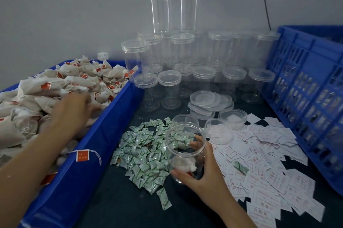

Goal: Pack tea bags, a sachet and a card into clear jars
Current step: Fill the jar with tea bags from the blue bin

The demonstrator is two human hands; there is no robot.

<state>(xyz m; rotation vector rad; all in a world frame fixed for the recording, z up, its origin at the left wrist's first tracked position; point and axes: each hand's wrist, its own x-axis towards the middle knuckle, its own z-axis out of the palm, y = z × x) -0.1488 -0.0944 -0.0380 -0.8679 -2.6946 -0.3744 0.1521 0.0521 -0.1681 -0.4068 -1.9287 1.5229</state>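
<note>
Jars on dark table against grey wall

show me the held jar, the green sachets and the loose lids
held jar [182,153], head view, on its clear side wall
green sachets [144,155], head view, middle of the pile
loose lids [205,99], head view, top lid of the stack

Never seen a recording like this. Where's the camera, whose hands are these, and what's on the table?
No machine here: a person works bare-handed, filmed by one camera worn on the head, looking down. The left hand reaches, blurred, over tea bags heaped in a blue bin. The right hand grips an open clear jar with tea bags at its bottom. Between lie green-and-white sachets; right of them, white cards. Behind stand lidded jars, with a blue crate at right.
</note>
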